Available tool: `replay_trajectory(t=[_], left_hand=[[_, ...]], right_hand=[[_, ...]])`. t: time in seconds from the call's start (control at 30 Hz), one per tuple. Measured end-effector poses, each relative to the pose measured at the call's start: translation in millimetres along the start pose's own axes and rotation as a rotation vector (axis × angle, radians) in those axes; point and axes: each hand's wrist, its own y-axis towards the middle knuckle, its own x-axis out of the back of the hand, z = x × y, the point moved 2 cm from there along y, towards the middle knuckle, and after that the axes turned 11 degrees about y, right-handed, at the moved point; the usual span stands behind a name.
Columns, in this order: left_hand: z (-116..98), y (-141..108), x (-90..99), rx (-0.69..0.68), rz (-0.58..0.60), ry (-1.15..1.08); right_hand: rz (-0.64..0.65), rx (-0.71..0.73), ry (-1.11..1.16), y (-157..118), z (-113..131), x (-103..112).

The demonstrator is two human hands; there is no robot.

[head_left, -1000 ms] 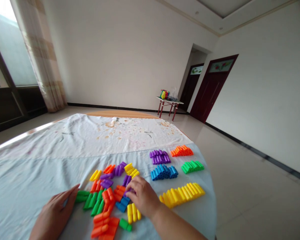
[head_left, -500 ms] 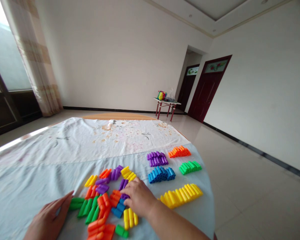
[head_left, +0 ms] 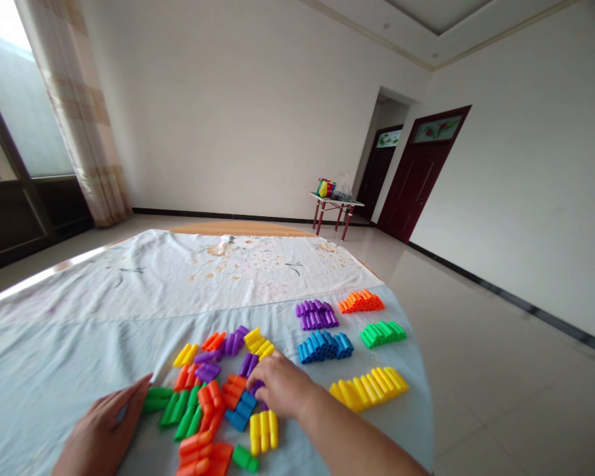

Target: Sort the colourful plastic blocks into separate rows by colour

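My right hand (head_left: 283,387) reaches over the loose pile, its fingers curled down on a purple plastic tube piece (head_left: 256,389) that is partly hidden under them. Close by lie an orange piece (head_left: 234,390), a blue piece (head_left: 241,411) and a yellow piece (head_left: 264,432). My left hand (head_left: 104,426) rests on the cloth with its fingers stretched out, the tips beside a dark green tube piece (head_left: 157,399). More green pieces (head_left: 181,410) and orange pieces (head_left: 211,403) lie between the hands.
Sorted rows stand at the right: purple (head_left: 317,315), orange (head_left: 361,301), blue (head_left: 326,347), green (head_left: 383,334) and yellow (head_left: 371,389). A pale flowered cloth (head_left: 149,291) covers the table. Beyond it, a small table (head_left: 338,201) holds bags near a dark red door (head_left: 426,178).
The view has shifted slightly, so everything sits a little further right. My right hand stays over the purple piece, and a bit more purple shows beneath it. My left hand keeps its place.
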Motion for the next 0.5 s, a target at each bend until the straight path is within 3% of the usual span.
replay_trajectory(t=[0.33, 0.5], left_hand=[[-8.2, -0.6, 8.0, 0.005, -0.031, -0.031], [-14.1, -2.2, 14.0, 0.041, 0.029, -0.076]], right_hand=[[0.027, 0.043, -0.042, 3.6, -0.7, 6.9], [-0.057, 0.064, -0.045, 8.4, -14.3, 46.1]])
